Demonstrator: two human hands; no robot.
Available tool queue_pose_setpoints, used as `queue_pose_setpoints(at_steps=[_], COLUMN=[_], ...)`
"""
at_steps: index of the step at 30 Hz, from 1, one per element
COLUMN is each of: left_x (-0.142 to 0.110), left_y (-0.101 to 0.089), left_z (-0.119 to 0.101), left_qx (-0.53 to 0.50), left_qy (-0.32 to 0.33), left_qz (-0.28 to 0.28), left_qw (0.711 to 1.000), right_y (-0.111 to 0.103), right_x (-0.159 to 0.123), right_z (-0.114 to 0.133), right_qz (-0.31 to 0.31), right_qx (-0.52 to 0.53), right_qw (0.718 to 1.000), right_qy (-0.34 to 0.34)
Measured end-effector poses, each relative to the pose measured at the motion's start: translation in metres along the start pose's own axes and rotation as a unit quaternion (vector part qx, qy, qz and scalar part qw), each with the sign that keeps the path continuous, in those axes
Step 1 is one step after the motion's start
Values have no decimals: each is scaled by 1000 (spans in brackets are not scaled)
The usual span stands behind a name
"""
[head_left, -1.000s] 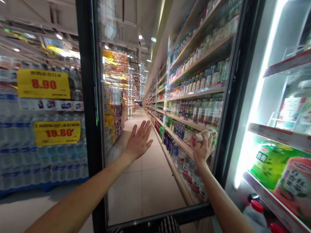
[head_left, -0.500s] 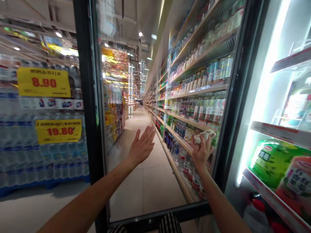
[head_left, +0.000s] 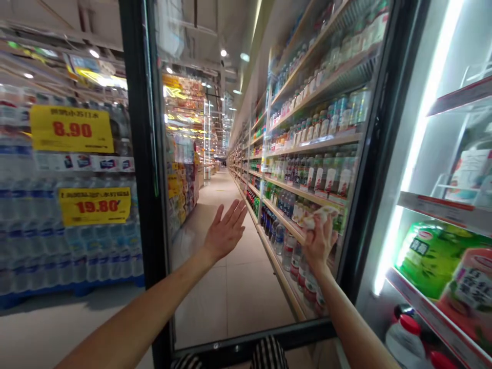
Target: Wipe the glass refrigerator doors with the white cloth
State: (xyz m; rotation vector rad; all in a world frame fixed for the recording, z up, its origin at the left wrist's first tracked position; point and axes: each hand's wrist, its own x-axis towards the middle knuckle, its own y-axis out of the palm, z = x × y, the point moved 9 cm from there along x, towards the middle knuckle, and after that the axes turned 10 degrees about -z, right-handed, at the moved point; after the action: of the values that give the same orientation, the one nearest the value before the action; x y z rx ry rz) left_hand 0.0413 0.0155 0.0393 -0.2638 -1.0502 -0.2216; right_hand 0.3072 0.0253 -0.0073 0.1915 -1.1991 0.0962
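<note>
In front of me stands a glass door (head_left: 200, 312) with a black frame, swung out from a lit cooler. My left hand (head_left: 226, 230) lies flat near the middle of the pane, fingers stretched and slightly spread, with nothing in it. Toward the pane's right side, my right hand (head_left: 318, 243) grips a crumpled whitish cloth (head_left: 321, 216) with some coloured marks. The cloth is against the glass, its lower part hidden by my fingers. Rows of bottles show through or in the glass behind both hands.
Right of the door, the lit cooler holds a green package (head_left: 434, 256), a pink package (head_left: 469, 292) and red-capped bottles (head_left: 407, 333) on shelves. To the left are stacked water bottles (head_left: 92, 256) with yellow price signs (head_left: 72, 129). The black door frame (head_left: 144, 154) runs upright between.
The cloth has shifted and changed shape slightly at my right hand, spreading a little to the left. My left hand stays almost in place. The view has moved very slightly.
</note>
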Motion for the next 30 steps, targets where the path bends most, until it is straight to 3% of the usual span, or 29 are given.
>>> queue_pose_setpoints(at_steps=[2,3,6,8,10,11,13,16,17,19,23,25,27,30], left_x=[0,0,0,0,1,1,1,0,0,-1,1,1,-2,-10], left_y=[1,1,1,-1,-2,-2,-3,-1,-1,1,0,-3,-7,-15], left_z=[0,0,1,1,0,0,0,0,0,0,0,2,9,26], left_qx=[-1,0,1,1,1,2,6,9,7,5,11,10,9,17], left_qy=[-3,-4,-7,-3,3,5,9,8,8,6,8,19,26,17], left_qz=[1,1,0,-2,0,1,5,10,10,11,12,20,29,30], left_qw=[1000,1000,1000,1000,1000,1000,1000,1000,1000,1000,1000,1000,999,999], right_y=[-3,-1,11,16,16,14,9,2,1,2,12,14,13,7], right_x=[7,6,-13,-34,-49,-50,-38,-8,-3,-3,-33,-46,-41,-6], right_z=[-23,-16,55,106,130,128,98,30,18,23,101,121,109,49], right_qz=[-28,-26,29,78,109,111,85,8,-11,-20,54,88,85,8], right_qx=[-17,-10,41,74,95,98,82,29,19,23,81,99,91,44], right_qw=[997,997,997,979,959,955,968,998,1000,1000,984,968,967,995], right_qy=[76,71,-65,-172,-244,-258,-223,-61,-20,-5,-152,-215,-223,-91])
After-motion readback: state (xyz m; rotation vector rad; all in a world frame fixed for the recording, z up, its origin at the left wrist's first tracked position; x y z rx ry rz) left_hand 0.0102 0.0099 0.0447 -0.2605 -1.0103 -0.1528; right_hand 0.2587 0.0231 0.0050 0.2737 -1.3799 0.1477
